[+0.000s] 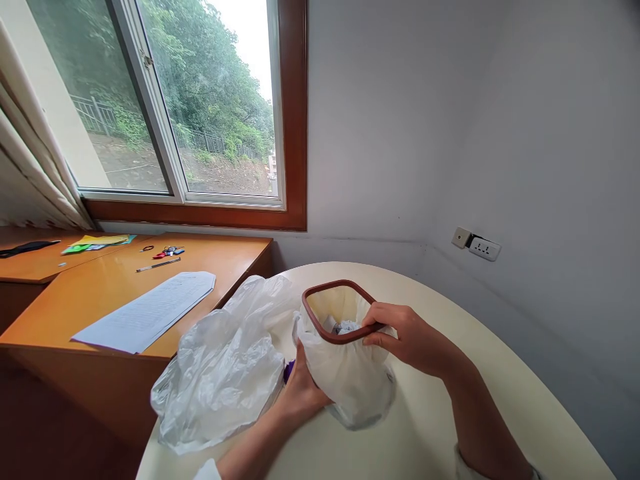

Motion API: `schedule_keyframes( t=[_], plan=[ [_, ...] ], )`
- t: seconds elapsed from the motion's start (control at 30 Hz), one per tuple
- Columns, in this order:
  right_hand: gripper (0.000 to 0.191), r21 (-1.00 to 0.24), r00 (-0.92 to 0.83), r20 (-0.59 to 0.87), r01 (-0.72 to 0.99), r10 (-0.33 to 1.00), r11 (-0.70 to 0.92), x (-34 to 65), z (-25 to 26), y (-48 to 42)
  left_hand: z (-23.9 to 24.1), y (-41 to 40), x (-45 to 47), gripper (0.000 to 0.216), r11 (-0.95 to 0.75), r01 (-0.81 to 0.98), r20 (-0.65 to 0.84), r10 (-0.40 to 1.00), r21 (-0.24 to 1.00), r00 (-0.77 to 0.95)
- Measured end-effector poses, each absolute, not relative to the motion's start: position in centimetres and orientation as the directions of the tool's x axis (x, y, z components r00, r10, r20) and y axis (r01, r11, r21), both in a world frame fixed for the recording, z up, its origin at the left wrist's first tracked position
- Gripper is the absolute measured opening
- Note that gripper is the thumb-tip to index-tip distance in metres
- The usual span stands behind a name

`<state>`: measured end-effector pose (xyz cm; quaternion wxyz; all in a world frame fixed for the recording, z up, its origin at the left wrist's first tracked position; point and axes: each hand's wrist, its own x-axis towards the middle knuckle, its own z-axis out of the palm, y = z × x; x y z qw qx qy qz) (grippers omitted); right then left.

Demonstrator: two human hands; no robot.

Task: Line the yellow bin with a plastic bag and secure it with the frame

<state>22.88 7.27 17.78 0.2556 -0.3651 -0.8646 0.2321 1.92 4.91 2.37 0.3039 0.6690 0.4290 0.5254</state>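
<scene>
Over 1 tbl [420, 433], 2 hands [303, 387] [400, 330] hold 1 bin [347, 367], 1 bag [230, 373] nr.

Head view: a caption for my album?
Right hand grips the brown rim of a wastebasket, left hand against its side, beside a crumpled plastic bag on a cream table.

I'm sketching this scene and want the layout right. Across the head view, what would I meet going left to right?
Curtain → papers → plastic bag → bin → right hand → wall socket.
</scene>
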Motion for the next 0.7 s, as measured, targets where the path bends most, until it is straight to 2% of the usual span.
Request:
schedule_keyframes(
  t=[0.2, 0.37, 0.5, 0.7],
  plan=[
    [0.008, -0.586, -0.626, 0.264, 0.501, 0.734, 0.637, 22.6, 17.7, 7.1, 3.4, 4.8, 2.5, 0.093, -0.505, 0.280, 0.516, 0.855, 0.816, 0.039],
    [0.006, -0.570, -0.616, 0.291, 0.503, 0.732, 0.649, 22.9, 17.7, 7.0, 3.2, 4.7, 2.4, 0.100, -0.478, 0.328, 0.512, 0.859, 0.815, -0.019],
    [0.008, -0.548, -0.618, 0.294, 0.516, 0.729, 0.658, 23.2, 17.9, 7.1, 1.7, 4.9, 1.9, 0.103, -0.421, 0.359, 0.451, 0.893, 0.833, 0.001],
    [0.013, -0.500, -0.647, 0.294, 0.523, 0.703, 0.690, 23.7, 18.0, 7.5, 0.7, 5.2, 1.6, 0.108, -0.418, 0.363, 0.444, 0.896, 0.833, 0.013]
  ],
)
